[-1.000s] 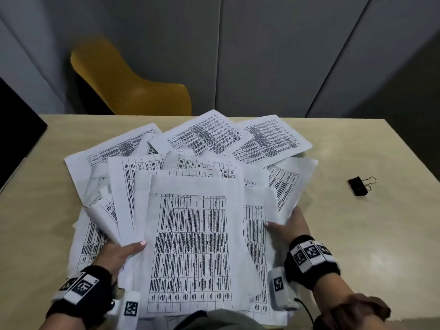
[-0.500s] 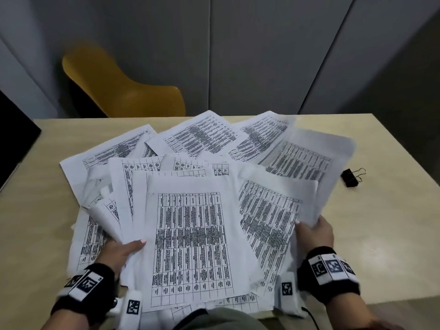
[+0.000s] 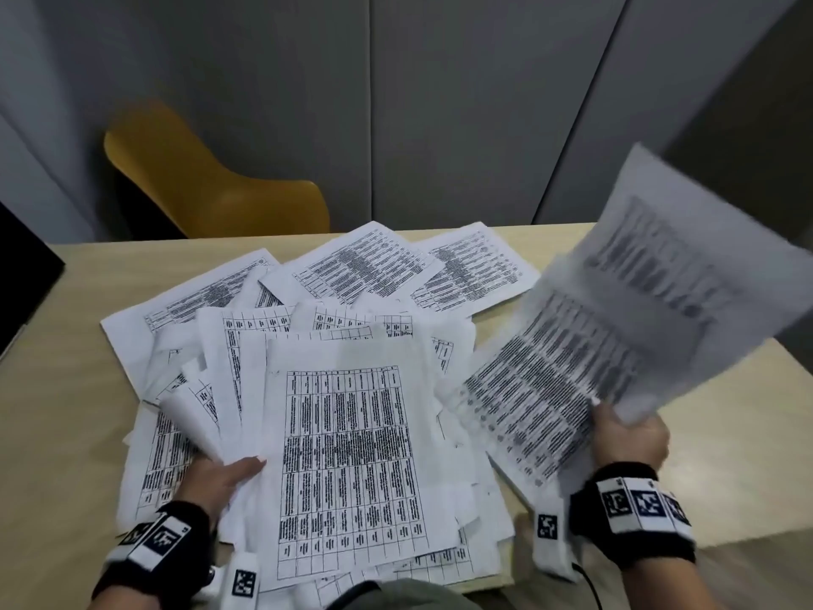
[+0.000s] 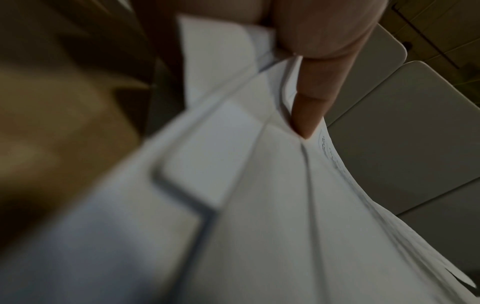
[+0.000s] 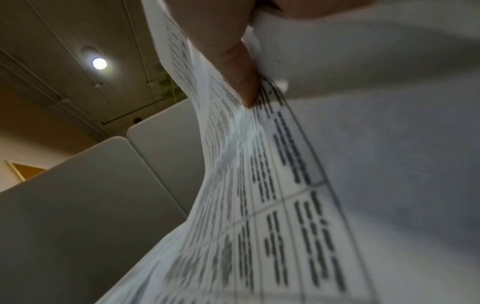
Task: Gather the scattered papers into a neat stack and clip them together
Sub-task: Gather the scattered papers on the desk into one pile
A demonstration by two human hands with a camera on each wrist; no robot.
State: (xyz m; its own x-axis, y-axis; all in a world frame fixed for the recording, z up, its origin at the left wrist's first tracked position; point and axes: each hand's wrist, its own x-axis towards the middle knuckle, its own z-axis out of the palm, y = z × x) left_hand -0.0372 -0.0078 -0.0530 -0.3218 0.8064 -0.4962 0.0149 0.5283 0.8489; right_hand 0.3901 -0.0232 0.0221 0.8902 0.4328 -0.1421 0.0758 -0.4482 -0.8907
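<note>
- Nearest the camera, the left hand [image 3: 222,477] grips the near-left edge of the big pile of papers [image 3: 352,455], thumb on top and fingers tucked under several sheets, just as it did half a second ago.
- The left wrist view shows a fingertip [image 4: 309,121] pressed into a fold of plain white sheets.
- To the right of that pile, the right hand [image 3: 627,438] pinches a few lifted sheets [image 3: 616,328]. Half a second ago they fanned low over the table [image 3: 53,389]; now they swing up and to the right, blurred, their far corner raised against the wall panels [image 3: 440,103].
- In the right wrist view a finger [image 5: 233,67] clamps the printed face of these thin, bending pages.
- The sheets are white, limp, printed with dense black tables; the pile's edges are uneven, some corners curled.
- The binder clip seen earlier right of the pile is now hidden behind the lifted sheets.
- Beyond the pile, the pale wood-grain table ends at a smooth yellow chair [image 3: 211,187] and grey panels.
</note>
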